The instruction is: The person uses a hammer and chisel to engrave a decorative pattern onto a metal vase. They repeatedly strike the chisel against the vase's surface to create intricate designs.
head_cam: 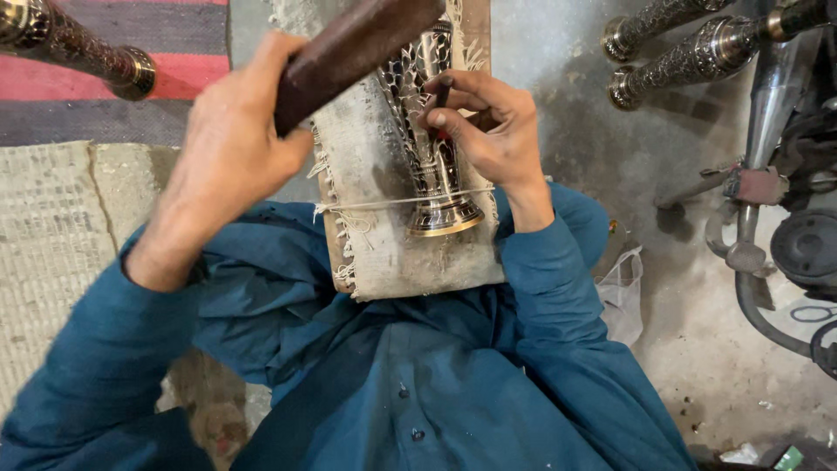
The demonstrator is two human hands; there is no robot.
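Brass vase (433,148), engraved and shiny, lies tied by string (401,201) to a cloth-covered board (384,235) across the person's lap. Left hand (228,144) clenches a dark wooden mallet (349,52), its head cut off by the frame's top edge. Right hand (488,122) fingers pinch a thin chisel (442,94) against the vase; its tip is hidden. More engraved pieces (689,57) lie on the concrete floor.
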